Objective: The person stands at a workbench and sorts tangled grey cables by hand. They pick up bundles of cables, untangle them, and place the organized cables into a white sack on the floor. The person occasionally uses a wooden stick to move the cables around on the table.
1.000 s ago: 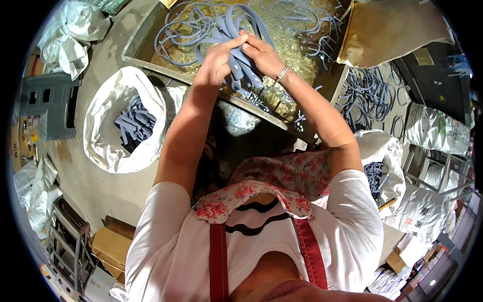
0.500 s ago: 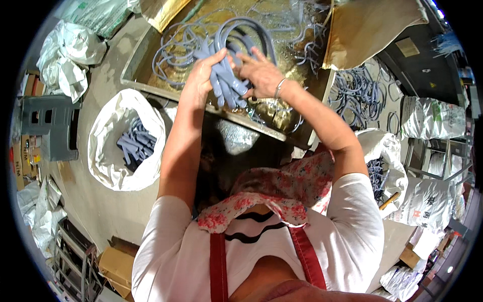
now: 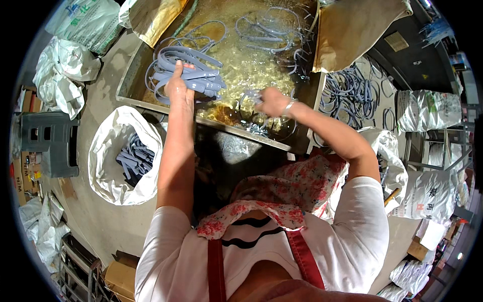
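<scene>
My left hand [image 3: 179, 86] is closed round a bundle of flat grey-blue strips [image 3: 200, 79] with loops at its far side, above the left part of a water-filled metal trough [image 3: 241, 133]. To the right, my right hand [image 3: 274, 102] is closed on a few thin grey strands [image 3: 253, 96], low over the water near the trough's front edge. The lower ends of those strands are hard to make out. More thin grey strands [image 3: 269, 49] lie in the water at the back, and others trail beyond the bundle.
A white sack [image 3: 98, 176] holding grey-blue pieces stands on the left, near a grey plastic stool [image 3: 48, 141]. Right of the trough lies a heap of grey loops [image 3: 347, 98]. A second open white sack [image 3: 397, 173] and a filled sack [image 3: 430, 194] stand at right.
My hands have drawn apart: the left has carried the bundle leftward, and the right has moved right and down. The right fingers, spread beside the bundle before, are now closed on thin strands.
</scene>
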Motion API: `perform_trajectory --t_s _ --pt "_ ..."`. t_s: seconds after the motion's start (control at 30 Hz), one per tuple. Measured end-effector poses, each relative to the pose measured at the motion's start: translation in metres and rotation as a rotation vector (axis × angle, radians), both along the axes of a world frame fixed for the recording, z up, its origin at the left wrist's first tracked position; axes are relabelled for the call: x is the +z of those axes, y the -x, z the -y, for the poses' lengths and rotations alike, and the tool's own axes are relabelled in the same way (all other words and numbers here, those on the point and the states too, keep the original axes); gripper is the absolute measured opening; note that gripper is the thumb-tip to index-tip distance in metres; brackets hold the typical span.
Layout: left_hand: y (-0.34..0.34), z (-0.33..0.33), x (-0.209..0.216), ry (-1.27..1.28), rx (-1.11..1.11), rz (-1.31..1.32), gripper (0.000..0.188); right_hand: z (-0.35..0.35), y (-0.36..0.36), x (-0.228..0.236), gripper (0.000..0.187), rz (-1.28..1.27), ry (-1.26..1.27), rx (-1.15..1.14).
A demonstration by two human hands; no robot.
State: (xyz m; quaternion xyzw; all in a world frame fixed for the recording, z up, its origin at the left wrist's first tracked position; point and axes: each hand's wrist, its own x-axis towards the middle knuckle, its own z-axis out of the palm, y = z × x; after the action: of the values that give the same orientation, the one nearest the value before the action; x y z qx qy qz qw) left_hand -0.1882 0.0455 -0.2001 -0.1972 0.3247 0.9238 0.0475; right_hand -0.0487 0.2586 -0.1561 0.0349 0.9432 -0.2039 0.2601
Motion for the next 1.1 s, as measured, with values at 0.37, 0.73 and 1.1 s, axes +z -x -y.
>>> perform_trajectory --t_s 0.37,0.73,1.1 --pt "-0.015 -0.010 0.016 -0.117 -0.200 0.061 0.025 -0.038 -0.004 -0.012 0.054 -0.197 0.099 -0.146" --pt "-0.027 -0.026 0.013 -0.042 -0.332 0.118 0.028 0.014 0.038 -0.079 0.024 -0.334 -0.054 -0.157" --pt "-0.012 -0.012 0.021 -0.100 -0.242 0.057 0.031 -0.022 0.010 -0.060 0.024 -0.572 0.533 -0.452"
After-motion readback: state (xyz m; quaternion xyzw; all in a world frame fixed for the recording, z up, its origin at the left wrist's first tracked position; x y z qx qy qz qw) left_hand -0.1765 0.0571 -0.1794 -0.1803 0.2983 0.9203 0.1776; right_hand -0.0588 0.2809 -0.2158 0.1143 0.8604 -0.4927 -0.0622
